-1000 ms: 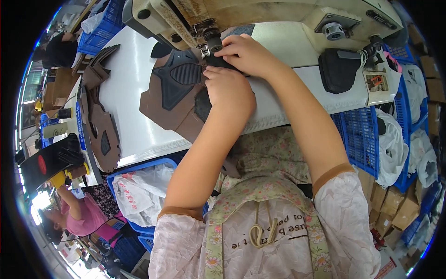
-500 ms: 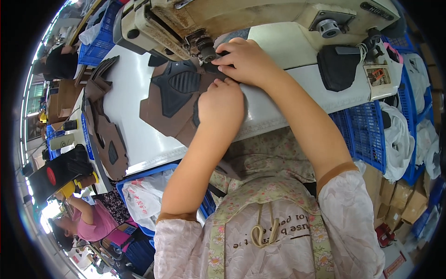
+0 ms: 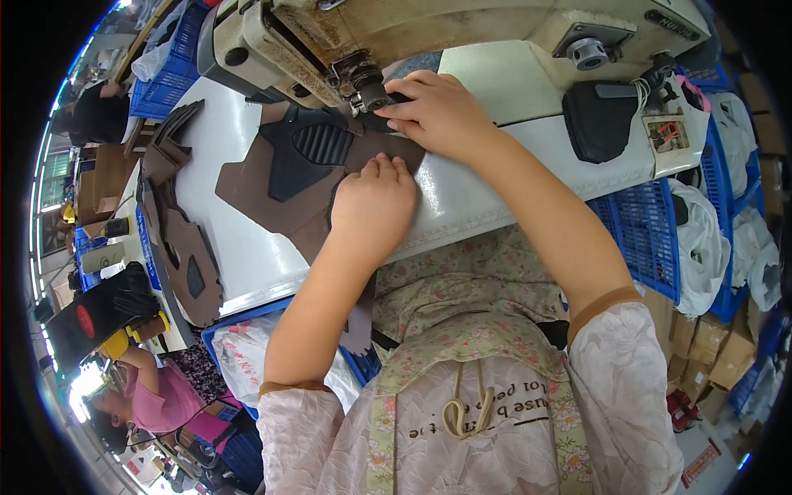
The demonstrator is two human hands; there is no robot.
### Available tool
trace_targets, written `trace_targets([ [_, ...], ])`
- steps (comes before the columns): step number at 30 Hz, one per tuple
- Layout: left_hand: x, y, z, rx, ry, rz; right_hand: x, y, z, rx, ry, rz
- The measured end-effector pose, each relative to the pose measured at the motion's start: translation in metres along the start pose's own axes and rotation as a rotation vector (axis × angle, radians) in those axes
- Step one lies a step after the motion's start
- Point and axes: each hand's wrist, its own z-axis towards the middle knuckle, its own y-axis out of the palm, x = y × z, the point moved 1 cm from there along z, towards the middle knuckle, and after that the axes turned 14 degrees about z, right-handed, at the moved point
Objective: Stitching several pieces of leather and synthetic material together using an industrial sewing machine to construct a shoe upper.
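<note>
A brown fabric piece (image 3: 256,190) with a ribbed black panel (image 3: 301,157) lies on the white sewing table, one edge by the presser foot (image 3: 371,99) of a sewing machine (image 3: 396,33). My left hand (image 3: 375,202) rests on its near right part, knuckles up, fingers curled and closed against the fabric. Beside the presser foot, my right hand (image 3: 441,115) has its fingertips closed on the fabric's edge. The fingers partly cover that edge. Under my left wrist, a flap of the piece runs toward the table's front edge.
More brown pieces (image 3: 186,256) lie stacked at the table's left. A black pouch-like piece (image 3: 598,120) sits at the right, near a small tray (image 3: 670,136). Blue crates (image 3: 643,235) with white bags stand right of the table. A person in pink (image 3: 165,396) sits at lower left.
The brown piece has slid left across the table, turning slightly. My left hand has moved left and a little nearer to me. My right hand stays by the presser foot.
</note>
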Motion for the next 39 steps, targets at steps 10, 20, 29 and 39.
trace_targets([
  [10, 0.010, 0.004, 0.003, 0.025, -0.007, 0.102, -0.003, -0.002, 0.000, 0.031, -0.013, -0.035],
  [20, 0.014, 0.010, 0.005, 0.139, -0.027, 0.058, -0.002, -0.006, 0.002, -0.020, -0.013, -0.009],
  [29, 0.018, 0.014, 0.011, 0.093, -0.095, 0.074, 0.002, -0.008, 0.009, -0.074, -0.039, -0.013],
  [39, 0.014, 0.015, 0.019, 0.050, -0.115, 0.031, 0.012, -0.006, 0.014, -0.126, 0.015, 0.011],
])
